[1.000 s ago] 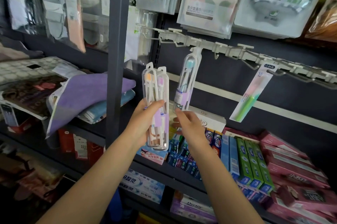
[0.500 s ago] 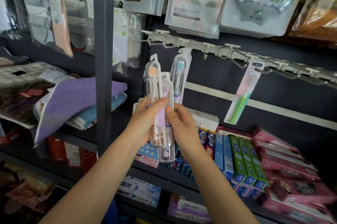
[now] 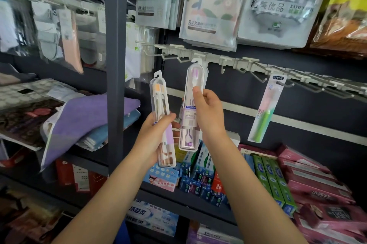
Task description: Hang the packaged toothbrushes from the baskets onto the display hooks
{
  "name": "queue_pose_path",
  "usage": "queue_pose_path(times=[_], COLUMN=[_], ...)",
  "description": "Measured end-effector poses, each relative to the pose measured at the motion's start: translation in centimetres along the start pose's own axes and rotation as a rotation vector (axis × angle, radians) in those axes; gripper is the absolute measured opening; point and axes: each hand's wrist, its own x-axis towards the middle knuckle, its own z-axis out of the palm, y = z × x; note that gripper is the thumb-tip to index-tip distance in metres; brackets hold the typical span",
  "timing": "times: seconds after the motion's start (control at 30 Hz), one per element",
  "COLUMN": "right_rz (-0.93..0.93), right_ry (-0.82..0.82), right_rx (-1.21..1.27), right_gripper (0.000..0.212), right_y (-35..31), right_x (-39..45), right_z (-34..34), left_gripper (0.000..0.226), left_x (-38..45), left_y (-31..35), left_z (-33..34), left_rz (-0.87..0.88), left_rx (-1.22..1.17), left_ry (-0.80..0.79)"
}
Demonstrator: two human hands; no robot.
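My right hand point(image 3: 206, 113) grips a clear toothbrush pack with a purple brush point(image 3: 190, 104), held upright. Its hang tab reaches the white hook rail point(image 3: 248, 64); I cannot tell whether the tab sits on a hook. My left hand point(image 3: 156, 136) holds a second clear pack with an orange-headed brush point(image 3: 160, 104), lower and to the left, apart from the rail. A green toothbrush on a card point(image 3: 265, 110) hangs from a hook further right. No basket is in view.
Several bare hooks point(image 3: 309, 86) stick out along the rail to the right. A dark upright post point(image 3: 116, 65) stands just left of my hands. Toothpaste boxes point(image 3: 274, 180) fill the shelf below. Bagged towels point(image 3: 210, 5) hang above the rail.
My right hand has taken the purple pack out of the pair in my left hand and lifted it up to the hook rail. The left hand keeps the orange-headed pack.
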Motion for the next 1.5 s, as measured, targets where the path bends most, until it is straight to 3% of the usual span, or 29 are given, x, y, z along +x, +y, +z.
queue_pose_path(times=[0.37,0.57,0.7,1.2,1.5], right_rz=[0.009,0.041,0.061,0.151,0.142], right_ry=[0.094,0.099,0.113,0.098,0.119], right_rx=[-0.081,-0.147,-0.192,-0.210,-0.208], right_gripper=[0.045,0.043,0.042,0.045,0.033], right_y=[1.0,2.9,3.9,6.8,7.8], right_x=[1.2,2.1,3.0,5.1,3.9], right_z=[0.5,0.6,0.8,0.7,-0.1], left_gripper=[0.035,0.049,0.033,0.037,0.022], left_x=[0.2,2.0,3.4,6.3,5.1], left_y=[-0.6,-1.6,-2.8,-4.3,-3.8], left_z=[-0.5,-0.6,-0.2,0.5,0.0], left_rz=[0.039,0.059,0.030,0.022,0.067], left_rx=[0.117,0.260,0.227,0.330,0.313], left_ry=[-0.106,-0.008,0.030,0.121,0.111])
